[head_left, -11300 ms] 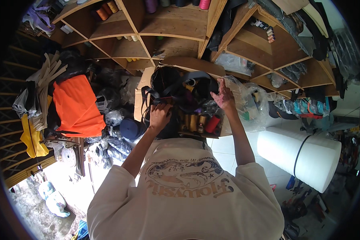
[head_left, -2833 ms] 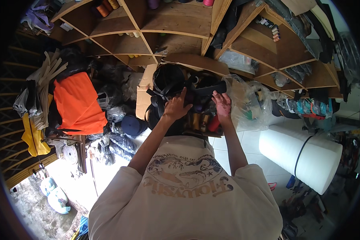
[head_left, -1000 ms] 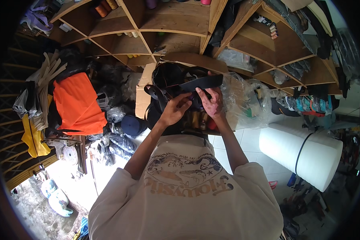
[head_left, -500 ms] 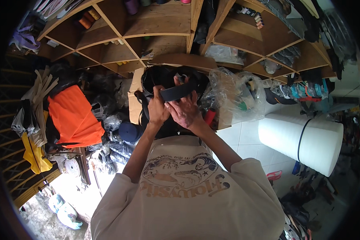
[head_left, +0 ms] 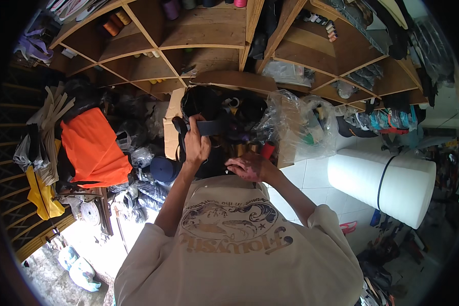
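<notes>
Half a second ago I saw both hands up together on the black strap; now the right hand has come off it and dropped toward the chest, while the left hand keeps its hold. Going left to right: an orange cloth [head_left: 93, 148] lies draped over the dark clutter at the left. Beside it the cardboard box [head_left: 171, 130] stands open, holding dark bundles and, lower down, what look like thread spools. My left hand [head_left: 197, 145] is raised with the forearm stretched up, its fingers wrapped shut around the black strap [head_left: 213, 127], which runs level across the box's mouth. My right hand [head_left: 251, 167] sits lower, palm down, fingers loosely curled; I cannot tell whether it grips anything. Further right, a clear plastic bag [head_left: 302, 127] bulges with coloured items, and a white foam roll [head_left: 382, 184] lies on the floor.
</notes>
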`<state>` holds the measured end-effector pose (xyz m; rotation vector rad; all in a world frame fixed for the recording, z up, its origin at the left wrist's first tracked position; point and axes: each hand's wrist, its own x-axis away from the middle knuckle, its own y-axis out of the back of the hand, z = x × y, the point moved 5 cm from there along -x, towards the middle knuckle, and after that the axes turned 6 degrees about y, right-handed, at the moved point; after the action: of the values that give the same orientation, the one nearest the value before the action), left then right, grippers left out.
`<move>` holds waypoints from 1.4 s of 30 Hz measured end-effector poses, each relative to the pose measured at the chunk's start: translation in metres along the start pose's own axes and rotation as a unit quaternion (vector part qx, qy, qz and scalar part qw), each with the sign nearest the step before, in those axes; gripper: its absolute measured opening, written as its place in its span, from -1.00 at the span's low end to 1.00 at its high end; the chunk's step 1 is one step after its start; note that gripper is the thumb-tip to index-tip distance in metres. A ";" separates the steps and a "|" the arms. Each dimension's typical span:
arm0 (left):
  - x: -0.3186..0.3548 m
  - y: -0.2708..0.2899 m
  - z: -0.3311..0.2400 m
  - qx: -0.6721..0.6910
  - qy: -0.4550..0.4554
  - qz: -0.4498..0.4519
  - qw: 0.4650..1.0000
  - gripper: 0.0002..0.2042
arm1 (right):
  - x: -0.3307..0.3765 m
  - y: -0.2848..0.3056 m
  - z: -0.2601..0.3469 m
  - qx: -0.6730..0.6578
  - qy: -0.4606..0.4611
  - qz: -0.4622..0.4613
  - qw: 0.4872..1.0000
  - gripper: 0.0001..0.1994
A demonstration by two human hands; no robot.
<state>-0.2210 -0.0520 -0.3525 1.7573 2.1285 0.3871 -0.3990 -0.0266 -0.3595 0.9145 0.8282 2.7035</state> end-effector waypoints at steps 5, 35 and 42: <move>0.014 -0.002 0.007 -0.025 -0.003 0.030 0.999 -0.58 | 0.020 0.043 0.013 0.075 0.059 -0.411 0.906 -0.60; -0.017 -0.032 0.015 -0.144 -0.021 -0.046 0.988 -0.85 | 0.005 0.038 0.004 -0.028 -0.019 -0.137 0.990 -0.39; -0.020 -0.017 0.030 -0.177 0.019 -0.048 0.983 -0.82 | 0.040 0.030 0.016 0.020 0.181 -0.178 0.967 -0.58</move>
<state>-0.2201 -0.0752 -0.3847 1.4525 2.0094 0.7286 -0.4203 -0.0317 -0.3117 0.2382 1.0048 2.5653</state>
